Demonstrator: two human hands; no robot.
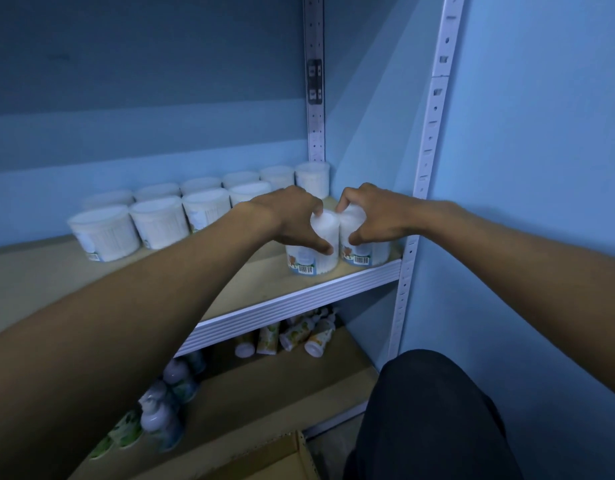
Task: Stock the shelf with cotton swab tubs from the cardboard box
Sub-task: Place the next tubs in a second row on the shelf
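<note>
Two white cotton swab tubs stand side by side at the front right corner of the wooden shelf (250, 292). My left hand (292, 216) grips the left tub (316, 261) from above, fingers curled over its lid. Around the right tub (364, 256) curls my right hand (371, 213) in the same way. Both tubs rest on the shelf board with barcodes facing me. Several more tubs (160, 223) stand in two rows along the back of the shelf. A corner of the cardboard box (281, 455) shows at the bottom.
White slotted uprights (434, 109) frame the shelf on the right, against a blue wall. On the lower shelf lie several small bottles (292, 336), some tipped over, with more bottles (160, 410) at the left. My dark-trousered knee (427, 410) is at the lower right.
</note>
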